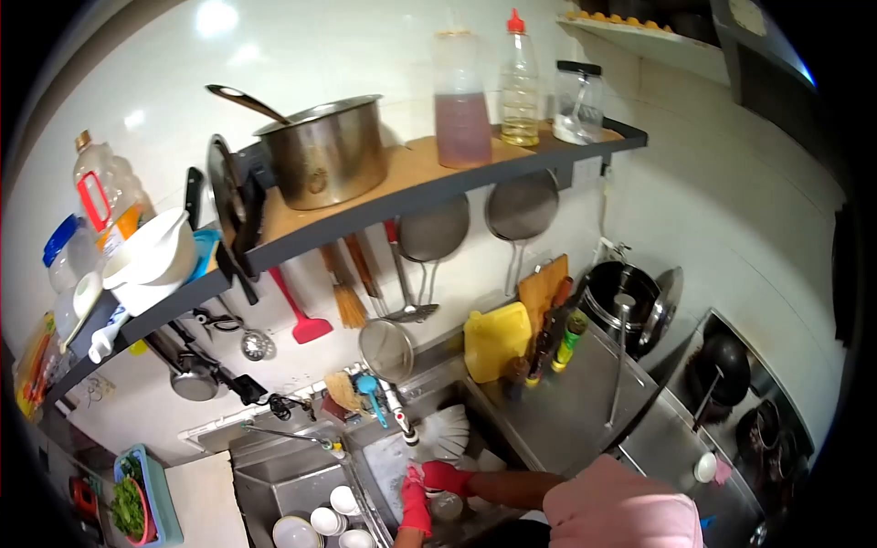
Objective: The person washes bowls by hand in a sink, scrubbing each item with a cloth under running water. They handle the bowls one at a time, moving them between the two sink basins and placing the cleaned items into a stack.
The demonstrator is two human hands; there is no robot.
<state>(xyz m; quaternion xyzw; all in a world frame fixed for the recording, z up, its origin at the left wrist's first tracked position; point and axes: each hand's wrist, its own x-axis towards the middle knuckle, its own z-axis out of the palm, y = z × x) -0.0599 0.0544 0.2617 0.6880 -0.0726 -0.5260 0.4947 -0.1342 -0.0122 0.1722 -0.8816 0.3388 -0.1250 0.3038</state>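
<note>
Slippery gloves and crowded dishes are the likeliest trouble

The long shelf [411, 163] across the upper half of the frame carries a steel pot [324, 155], whose long handle juts toward the upper left; an upward knock on it could tip the pot. To the right of centre, the steel desk [585, 411] holds upright bottles [570, 340] close to the sink, where a swinging elbow might topple one.

The right basin [501, 422], at the lower centre, is where a slip seems likeliest. White dishes [445, 433] lean there in an overlapping fan just below the tap [407, 429]; if one is pulled out carelessly, the others could slide and chip.

Both hands wear red gloves and meet at the bottom centre of the frame. The right hand [446, 477] and left hand [414, 510] look partly closed, but their fingers are blurred, so I cannot tell what either grips. A round bowl [446, 507] lies in the basin just beside them; wet rubber could let it skid away and strike the metal. In the left basin, small white bowls [326, 521] stand close together and could crack if another lands hard.
</note>
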